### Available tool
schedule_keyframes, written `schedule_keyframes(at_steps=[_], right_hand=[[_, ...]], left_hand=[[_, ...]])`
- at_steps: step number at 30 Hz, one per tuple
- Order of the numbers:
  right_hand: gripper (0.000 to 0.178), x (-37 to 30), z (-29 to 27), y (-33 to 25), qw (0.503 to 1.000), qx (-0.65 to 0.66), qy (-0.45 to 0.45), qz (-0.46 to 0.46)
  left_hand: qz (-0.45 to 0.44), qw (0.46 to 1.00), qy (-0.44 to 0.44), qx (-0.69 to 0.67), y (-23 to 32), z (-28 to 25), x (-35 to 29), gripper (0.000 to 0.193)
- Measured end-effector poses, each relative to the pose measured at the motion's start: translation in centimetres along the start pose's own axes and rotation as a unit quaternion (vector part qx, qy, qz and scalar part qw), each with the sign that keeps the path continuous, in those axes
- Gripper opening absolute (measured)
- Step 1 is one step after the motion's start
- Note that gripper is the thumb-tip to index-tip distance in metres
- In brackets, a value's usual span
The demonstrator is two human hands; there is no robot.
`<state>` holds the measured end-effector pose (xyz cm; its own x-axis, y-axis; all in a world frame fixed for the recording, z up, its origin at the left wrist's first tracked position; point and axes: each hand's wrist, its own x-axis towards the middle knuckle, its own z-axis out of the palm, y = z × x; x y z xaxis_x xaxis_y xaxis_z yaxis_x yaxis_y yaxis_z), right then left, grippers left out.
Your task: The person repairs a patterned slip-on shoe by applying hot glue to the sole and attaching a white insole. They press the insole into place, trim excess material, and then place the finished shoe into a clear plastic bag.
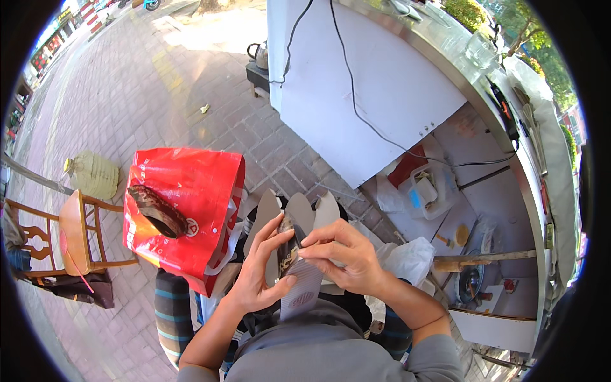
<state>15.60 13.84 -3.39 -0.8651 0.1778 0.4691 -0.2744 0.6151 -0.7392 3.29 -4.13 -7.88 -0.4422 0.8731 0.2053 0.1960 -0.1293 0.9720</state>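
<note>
Patterned brown shoe [288, 258] between left grip [259, 270], grasping its left side, and right grip [347, 258], pinching its right edge; neither nearer. Long axis pointing roughly forward. Grey insole [300, 296] just rearward; matching shoe [154, 211] leftward, on red bag [210, 181].

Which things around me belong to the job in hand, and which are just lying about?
Likely in the job:
brown patterned piece, at left hand and right hand
grey insole-shaped pieces
similarly patterned shoe on red bag

Apparently lying about:
kettle
wooden chair
yellowish plastic jug
</note>
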Motion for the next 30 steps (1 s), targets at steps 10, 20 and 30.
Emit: schedule_keyframes(at_steps=[10, 20, 30], right_hand=[[0.027, 0.36, 0.17, 0.18, 0.999, -0.028, 0.0, -0.033], [0.024, 0.27, 0.37, 0.11, 0.999, -0.018, 0.002, -0.028], [0.025, 0.28, 0.23, 0.13, 1.0, -0.007, 0.004, -0.016]], left_hand=[[-0.002, 1.0, -0.007, 0.005, 0.11, -0.13, -0.12, 0.068], [0.007, 1.0, -0.005, 0.026, 0.08, 0.01, -0.29, 0.067], [0.027, 0.996, -0.02, 0.085, 0.36, -0.59, 0.02, 0.071]])
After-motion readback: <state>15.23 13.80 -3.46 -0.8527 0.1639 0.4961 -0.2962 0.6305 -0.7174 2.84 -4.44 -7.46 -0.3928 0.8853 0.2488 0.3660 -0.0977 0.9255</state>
